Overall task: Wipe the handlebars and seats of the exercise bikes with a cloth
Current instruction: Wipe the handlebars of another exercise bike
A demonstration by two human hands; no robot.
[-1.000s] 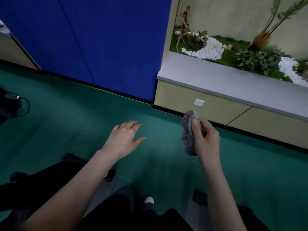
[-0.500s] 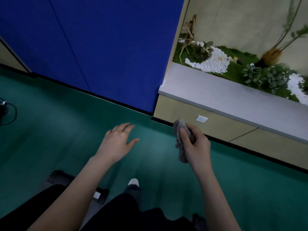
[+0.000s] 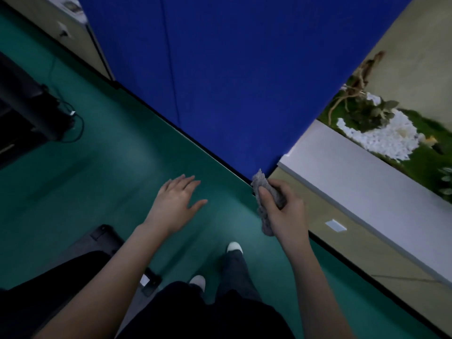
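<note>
My right hand point(image 3: 285, 209) grips a crumpled grey cloth point(image 3: 259, 185), held in the air above the green floor, close to the corner where the blue wall meets a low ledge. My left hand point(image 3: 177, 200) hangs flat with fingers spread and holds nothing. A black machine point(image 3: 22, 111) with a cable stands at the left edge; I cannot tell if it is an exercise bike. No handlebar or seat shows in this view.
A blue wall panel point(image 3: 232, 69) rises ahead. A grey-topped planter ledge point(image 3: 362, 172) with plants and white pebbles runs along the right. A dark base foot point(image 3: 105, 237) lies on the green floor point(image 3: 97, 179) beside my legs and white-toed shoes point(image 3: 234, 247).
The view has swung left and tilted: the planter ledge slid to the right, the black machine at left came into sight. Both hands keep the same pose, cloth still held.
</note>
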